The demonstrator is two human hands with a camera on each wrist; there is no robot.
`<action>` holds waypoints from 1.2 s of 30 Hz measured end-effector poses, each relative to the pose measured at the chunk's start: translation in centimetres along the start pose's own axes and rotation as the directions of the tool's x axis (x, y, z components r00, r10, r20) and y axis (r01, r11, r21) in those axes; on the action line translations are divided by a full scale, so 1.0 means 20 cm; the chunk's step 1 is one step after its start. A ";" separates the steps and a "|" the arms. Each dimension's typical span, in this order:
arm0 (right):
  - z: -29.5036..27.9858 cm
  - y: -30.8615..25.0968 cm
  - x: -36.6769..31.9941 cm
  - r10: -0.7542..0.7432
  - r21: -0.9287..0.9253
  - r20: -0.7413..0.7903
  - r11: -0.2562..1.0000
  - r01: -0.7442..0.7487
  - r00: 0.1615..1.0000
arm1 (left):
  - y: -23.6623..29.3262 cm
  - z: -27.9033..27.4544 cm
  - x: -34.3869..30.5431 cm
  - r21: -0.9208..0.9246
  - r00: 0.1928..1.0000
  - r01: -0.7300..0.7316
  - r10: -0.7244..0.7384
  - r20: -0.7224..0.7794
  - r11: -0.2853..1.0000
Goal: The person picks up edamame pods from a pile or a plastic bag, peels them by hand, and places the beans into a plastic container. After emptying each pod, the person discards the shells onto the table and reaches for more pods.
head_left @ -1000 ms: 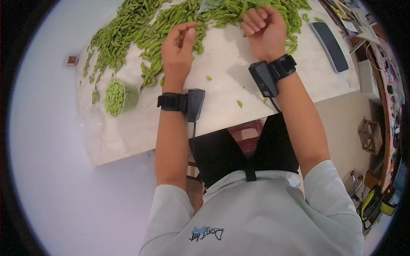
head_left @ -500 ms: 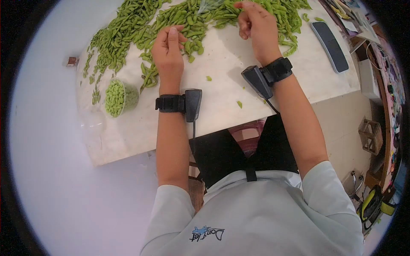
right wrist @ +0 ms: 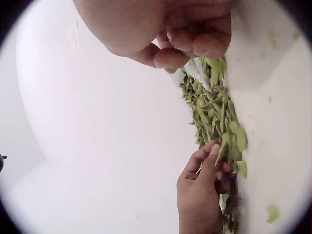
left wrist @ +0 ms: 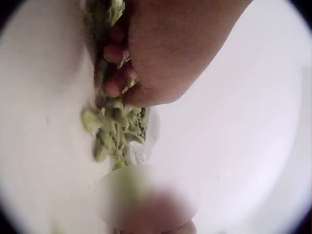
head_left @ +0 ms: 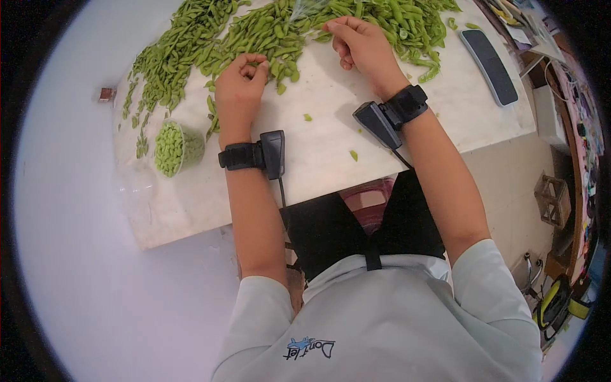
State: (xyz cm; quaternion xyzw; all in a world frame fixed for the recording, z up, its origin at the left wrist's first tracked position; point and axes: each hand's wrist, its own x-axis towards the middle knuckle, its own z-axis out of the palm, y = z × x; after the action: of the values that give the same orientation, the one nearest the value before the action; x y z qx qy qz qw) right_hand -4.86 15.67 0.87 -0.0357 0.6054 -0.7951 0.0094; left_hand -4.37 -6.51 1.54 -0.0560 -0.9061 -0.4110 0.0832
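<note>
Green pods are heaped along the back of the white table. At the heap's front edge, my left hand has its thumb and curled fingers together; green bits show between its fingers in the left wrist view, and it pinches a pod in the right wrist view. My right hand hovers over the table to the right, index finger extended and the others loosely bent. Nothing shows between its fingers. A clear cup of shelled green beans stands left of my left forearm.
A dark phone-like slab lies at the table's right side. Clear plastic lies on the pods at the back. Small green scraps dot the tabletop near its front edge. Shelves with clutter stand at the far right.
My left hand has moved left and a little towards me, its thumb and fingers closing together. My right hand has shifted left, and its index finger now points leftward.
</note>
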 end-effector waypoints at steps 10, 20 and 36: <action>0.02 -0.01 -0.01 0.052 -0.125 0.015 0.991 -0.050 0.999 | 0.02 0.00 -0.01 0.038 0.938 -0.328 0.321 0.133 0.944; 0.02 0.01 -0.01 0.030 -0.138 0.031 0.990 -0.026 0.999 | 0.07 0.00 -0.04 0.042 0.901 -0.369 0.346 0.260 0.929; 0.04 0.03 -0.01 -0.010 -0.297 0.227 0.952 0.079 0.974 | 0.10 0.04 -0.03 -0.172 0.956 -0.289 0.294 0.005 0.942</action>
State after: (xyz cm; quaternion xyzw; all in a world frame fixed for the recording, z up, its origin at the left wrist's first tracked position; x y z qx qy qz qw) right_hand -4.59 14.79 0.44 -0.1394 0.7145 -0.6835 0.0538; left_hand -3.51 -4.57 2.43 -0.2023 -0.8509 -0.4686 0.1243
